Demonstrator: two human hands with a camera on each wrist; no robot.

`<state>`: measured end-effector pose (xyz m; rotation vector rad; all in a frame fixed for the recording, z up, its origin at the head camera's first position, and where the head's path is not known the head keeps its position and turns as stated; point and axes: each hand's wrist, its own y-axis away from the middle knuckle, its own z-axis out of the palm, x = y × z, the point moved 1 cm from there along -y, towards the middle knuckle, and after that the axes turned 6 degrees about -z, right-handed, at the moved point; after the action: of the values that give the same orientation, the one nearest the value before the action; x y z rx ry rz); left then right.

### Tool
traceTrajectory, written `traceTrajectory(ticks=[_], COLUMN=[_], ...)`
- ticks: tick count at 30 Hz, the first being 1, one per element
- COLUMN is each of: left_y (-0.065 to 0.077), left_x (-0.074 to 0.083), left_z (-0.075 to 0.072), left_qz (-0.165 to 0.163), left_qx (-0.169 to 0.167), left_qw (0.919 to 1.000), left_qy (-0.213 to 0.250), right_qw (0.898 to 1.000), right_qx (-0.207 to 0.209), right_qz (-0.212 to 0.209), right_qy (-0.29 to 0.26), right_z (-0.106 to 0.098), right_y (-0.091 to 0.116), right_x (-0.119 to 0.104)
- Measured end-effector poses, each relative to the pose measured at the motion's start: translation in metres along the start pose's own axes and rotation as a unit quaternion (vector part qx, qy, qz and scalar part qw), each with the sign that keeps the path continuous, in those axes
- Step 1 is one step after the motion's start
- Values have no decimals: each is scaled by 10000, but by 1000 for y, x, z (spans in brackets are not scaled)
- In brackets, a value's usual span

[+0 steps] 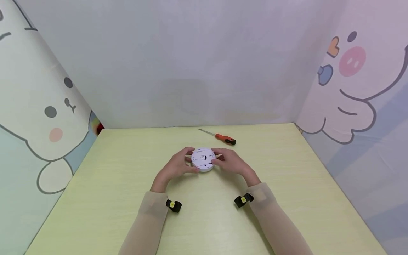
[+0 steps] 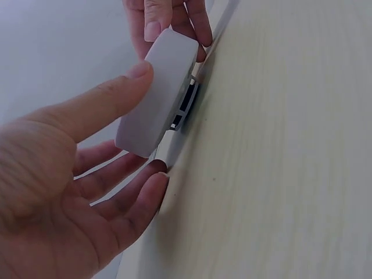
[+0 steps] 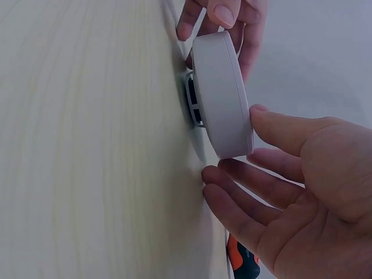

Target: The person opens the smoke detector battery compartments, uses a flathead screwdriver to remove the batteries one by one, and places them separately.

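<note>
A round white smoke detector (image 1: pixel 200 156) sits face down in the middle, its flat back with printed marks and a central opening turned up in the head view. My left hand (image 1: pixel 177 165) holds its left side, with the thumb on the near rim and fingers around the far side. The right hand (image 1: pixel 232 161) grips the opposite side, thumb over the edge of the back. In the left wrist view, a dark slotted part (image 2: pixel 186 104) juts from the detector's underside close over the table.
Behind the detector lies a screwdriver (image 1: pixel 225 139) with a red and black handle, its shaft pointing left. The pale wooden table (image 1: pixel 127 198) ends at a white backdrop (image 1: pixel 191 63). Cloths with cartoon figures hang on both sides.
</note>
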<state>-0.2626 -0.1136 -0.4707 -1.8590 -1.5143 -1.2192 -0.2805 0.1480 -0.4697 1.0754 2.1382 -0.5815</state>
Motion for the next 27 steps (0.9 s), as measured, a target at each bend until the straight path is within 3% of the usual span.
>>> traceTrajectory(ticks=[12, 27], left_y=[-5, -10], left_x=[-11, -22], left_z=[3, 5], left_qz=[18, 116], left_qx=[-131, -44], left_qw=[9980, 9978], left_qy=[622, 647], right_qw=[10000, 10000], right_qx=[30, -18], right_qz=[-18, -32], right_qy=[-44, -3], right_z=[1, 0], right_y=[0, 0], right_x=[0, -1])
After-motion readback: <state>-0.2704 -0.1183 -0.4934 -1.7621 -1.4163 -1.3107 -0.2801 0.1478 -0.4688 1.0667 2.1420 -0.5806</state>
